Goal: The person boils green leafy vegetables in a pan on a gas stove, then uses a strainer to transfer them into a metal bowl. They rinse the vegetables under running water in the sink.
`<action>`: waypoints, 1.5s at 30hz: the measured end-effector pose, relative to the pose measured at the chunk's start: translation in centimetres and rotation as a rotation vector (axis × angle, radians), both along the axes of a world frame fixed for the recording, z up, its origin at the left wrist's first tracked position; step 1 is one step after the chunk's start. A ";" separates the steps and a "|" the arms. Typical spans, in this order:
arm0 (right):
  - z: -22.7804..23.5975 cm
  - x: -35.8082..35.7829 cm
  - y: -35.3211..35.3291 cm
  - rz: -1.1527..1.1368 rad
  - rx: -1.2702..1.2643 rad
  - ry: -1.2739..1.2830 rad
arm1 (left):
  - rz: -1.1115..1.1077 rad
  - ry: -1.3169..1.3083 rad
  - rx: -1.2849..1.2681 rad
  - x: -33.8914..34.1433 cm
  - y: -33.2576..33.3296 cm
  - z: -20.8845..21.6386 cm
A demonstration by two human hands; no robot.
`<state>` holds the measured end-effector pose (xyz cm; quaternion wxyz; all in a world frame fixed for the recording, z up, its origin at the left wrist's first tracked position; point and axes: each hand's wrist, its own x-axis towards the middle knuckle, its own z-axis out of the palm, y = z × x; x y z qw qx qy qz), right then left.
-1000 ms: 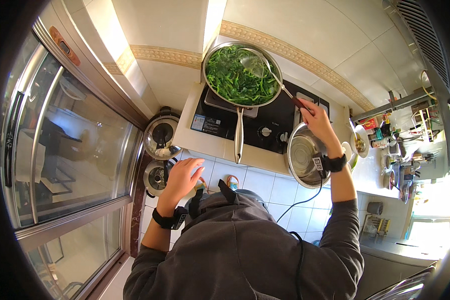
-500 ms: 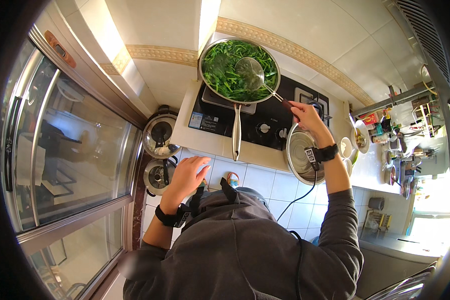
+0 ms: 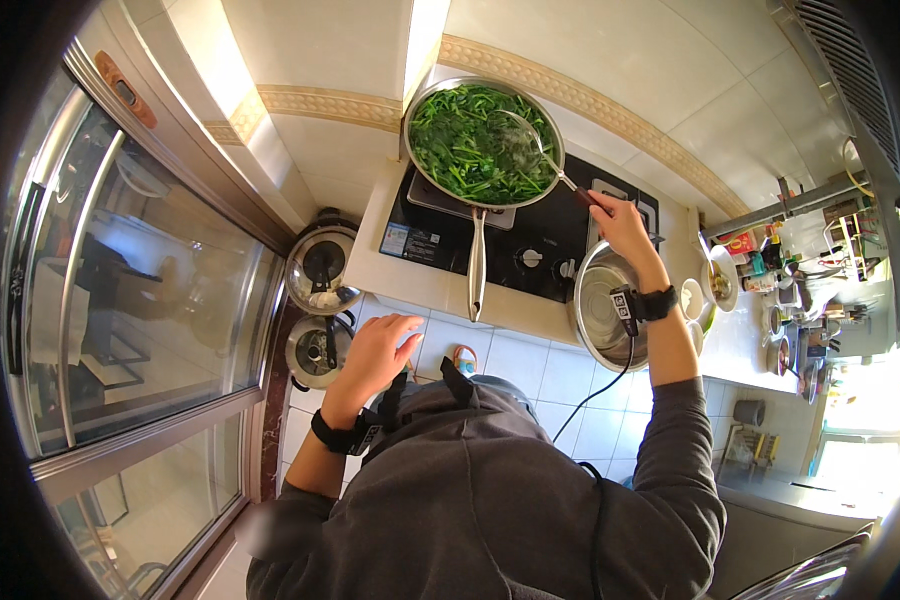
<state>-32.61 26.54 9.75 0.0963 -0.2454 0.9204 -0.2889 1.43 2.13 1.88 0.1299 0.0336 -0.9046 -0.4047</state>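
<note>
Chopped leafy greens lie in liquid inside a wide steel pan, which stands on the left burner with its long handle toward me. My right hand is closed round the dark red handle of a skimmer. The skimmer's round head is tilted and partly sunk among the greens at the pan's right side. My left hand hangs in the air in front of the counter, left of the pan handle. Its fingers are stretched out and nothing is in it.
A large steel basin sits at the counter's front edge, under my right forearm. Lidded pots stand low at the left beside a sliding glass door. Plates and bowls line the counter at right.
The skimmer's head has shifted slightly right and tipped, sinking deeper into the greens. My right hand has moved a little right with it. My left hand stays nearly still.
</note>
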 end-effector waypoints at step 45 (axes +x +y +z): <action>0.0 10.8 -4.3 -0.048 -0.172 0.013 | -0.168 -0.042 0.026 0.8 -1.4 -0.9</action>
